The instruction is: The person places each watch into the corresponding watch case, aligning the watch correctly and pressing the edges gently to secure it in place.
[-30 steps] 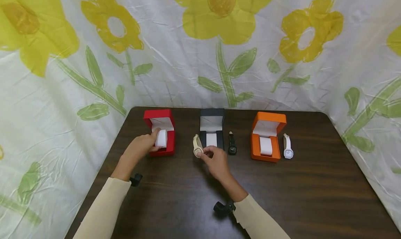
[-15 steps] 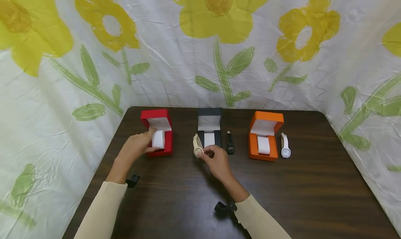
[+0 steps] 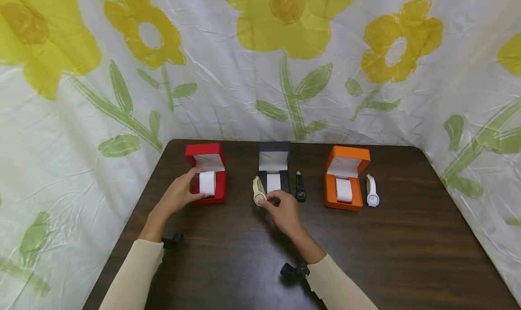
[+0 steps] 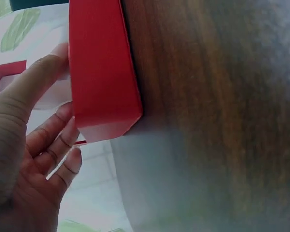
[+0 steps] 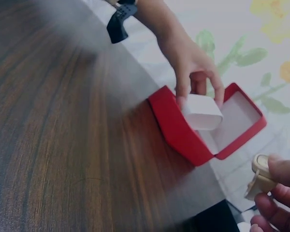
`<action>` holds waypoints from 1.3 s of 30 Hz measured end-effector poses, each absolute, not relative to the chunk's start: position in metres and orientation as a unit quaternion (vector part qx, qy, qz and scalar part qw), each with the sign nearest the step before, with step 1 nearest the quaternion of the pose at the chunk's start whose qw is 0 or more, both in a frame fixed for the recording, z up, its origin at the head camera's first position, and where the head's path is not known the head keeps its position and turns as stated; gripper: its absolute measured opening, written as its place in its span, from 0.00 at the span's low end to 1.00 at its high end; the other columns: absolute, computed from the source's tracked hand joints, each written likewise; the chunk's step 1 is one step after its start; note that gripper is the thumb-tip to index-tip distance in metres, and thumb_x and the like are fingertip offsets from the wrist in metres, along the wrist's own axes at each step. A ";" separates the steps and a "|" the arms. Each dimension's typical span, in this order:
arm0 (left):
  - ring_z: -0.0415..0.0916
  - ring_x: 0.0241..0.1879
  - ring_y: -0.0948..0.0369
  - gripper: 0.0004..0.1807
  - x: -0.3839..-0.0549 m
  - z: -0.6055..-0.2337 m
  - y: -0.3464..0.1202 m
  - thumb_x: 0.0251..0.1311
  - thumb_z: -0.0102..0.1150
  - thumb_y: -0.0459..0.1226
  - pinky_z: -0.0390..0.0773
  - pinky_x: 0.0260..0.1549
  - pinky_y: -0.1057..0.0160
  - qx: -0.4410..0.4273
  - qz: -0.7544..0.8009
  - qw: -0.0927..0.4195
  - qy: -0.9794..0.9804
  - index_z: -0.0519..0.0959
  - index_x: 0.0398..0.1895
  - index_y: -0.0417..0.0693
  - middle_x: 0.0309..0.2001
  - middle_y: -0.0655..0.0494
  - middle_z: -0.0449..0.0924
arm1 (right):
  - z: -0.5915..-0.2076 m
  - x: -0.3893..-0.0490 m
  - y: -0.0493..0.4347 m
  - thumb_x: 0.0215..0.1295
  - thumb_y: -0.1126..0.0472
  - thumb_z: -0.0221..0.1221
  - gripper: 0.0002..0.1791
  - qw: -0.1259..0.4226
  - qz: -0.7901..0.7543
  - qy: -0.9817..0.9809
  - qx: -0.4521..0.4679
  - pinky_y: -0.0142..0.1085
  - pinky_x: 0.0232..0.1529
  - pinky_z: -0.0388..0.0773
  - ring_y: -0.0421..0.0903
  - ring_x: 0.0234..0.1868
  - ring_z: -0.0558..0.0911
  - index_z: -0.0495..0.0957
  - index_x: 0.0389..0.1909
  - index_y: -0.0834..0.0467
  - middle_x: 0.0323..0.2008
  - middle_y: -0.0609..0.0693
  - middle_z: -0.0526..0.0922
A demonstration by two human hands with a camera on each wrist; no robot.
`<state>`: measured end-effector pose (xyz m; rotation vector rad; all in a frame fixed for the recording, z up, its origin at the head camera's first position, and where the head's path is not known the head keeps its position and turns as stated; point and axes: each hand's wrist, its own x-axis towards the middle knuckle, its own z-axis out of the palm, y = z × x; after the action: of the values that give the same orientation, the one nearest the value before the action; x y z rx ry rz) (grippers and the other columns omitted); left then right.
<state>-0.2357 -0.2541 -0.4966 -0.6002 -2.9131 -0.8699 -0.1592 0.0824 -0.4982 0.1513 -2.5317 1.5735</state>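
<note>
My left hand (image 3: 177, 193) reaches into the open red watch box (image 3: 220, 186) and pinches its white cushion (image 3: 207, 183) between thumb and fingers. In the right wrist view, the cushion (image 5: 202, 112) stands partly above the box's rim, with the fingers on either side of it. The left wrist view shows the red box's side wall (image 4: 104, 63), which hides part of the cushion. My right hand (image 3: 285, 213) holds a beige wristwatch (image 3: 258, 192) by its case, strap pointing away, in front of the dark watch box (image 3: 286, 179). Its strap looks looped in the head view.
A black wristwatch (image 3: 300, 188) lies right of the dark box. Farther right stands an open orange watch box (image 3: 357, 197) with a white cushion (image 3: 343, 190), and a white wristwatch (image 3: 372, 190) beside it. Behind the dark wooden table (image 3: 244, 265) hangs a flowered curtain (image 3: 228, 97).
The left hand has eased slightly left and down on the cushion, which now faces forward more squarely. The right hand holds the beige wristwatch in nearly the same spot.
</note>
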 end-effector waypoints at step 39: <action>0.81 0.42 0.47 0.38 -0.186 -0.478 -0.175 0.52 0.77 0.32 0.87 0.39 0.59 -0.182 -0.591 -0.040 -0.785 0.71 0.67 0.53 0.54 0.44 0.74 | -0.445 -0.137 0.132 0.60 0.71 0.70 0.06 0.133 0.601 -0.786 0.048 0.30 0.44 0.80 0.52 0.47 0.81 0.85 0.36 0.70 0.48 0.62 0.84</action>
<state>-0.1864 -0.1750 -0.4778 -0.5856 -2.5320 -1.9052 -0.1373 0.1320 -0.4452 0.1381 -2.2815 1.7446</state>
